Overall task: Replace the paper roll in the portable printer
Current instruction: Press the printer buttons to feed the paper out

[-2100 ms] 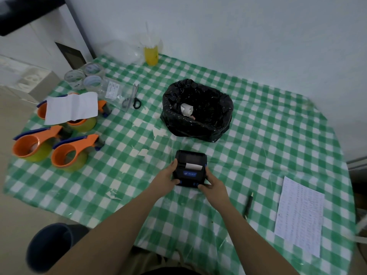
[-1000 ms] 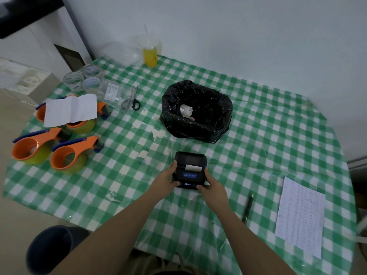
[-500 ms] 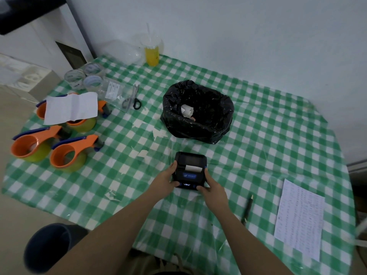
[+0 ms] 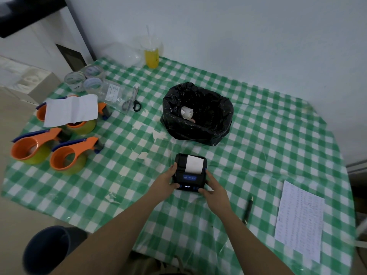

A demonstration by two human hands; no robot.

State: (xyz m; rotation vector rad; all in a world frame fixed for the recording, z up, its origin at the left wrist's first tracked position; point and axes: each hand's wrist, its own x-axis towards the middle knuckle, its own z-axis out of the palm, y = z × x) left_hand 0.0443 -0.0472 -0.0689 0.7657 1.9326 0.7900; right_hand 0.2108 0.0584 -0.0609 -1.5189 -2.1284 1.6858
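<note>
Head view: my left hand (image 4: 165, 181) grips the left side of the portable printer (image 4: 190, 173), thumb on its front left corner, and my right hand (image 4: 215, 190) grips the right side, thumb near the front right corner. Both hands are closed on the casing. The printer sits on the green checked tablecloth (image 4: 258, 147) near the front middle of the table. A white paper strip (image 4: 193, 164) emerges from the slot and lies over the rear cover. Behind the printer stands a black bin bag (image 4: 198, 114) with a white paper scrap (image 4: 186, 113) inside. To my right lie a pen (image 4: 248, 210) and a printed sheet (image 4: 299, 221). To my left are orange tape dispensers (image 4: 69, 155), and beyond them scissors (image 4: 133, 101).
</note>
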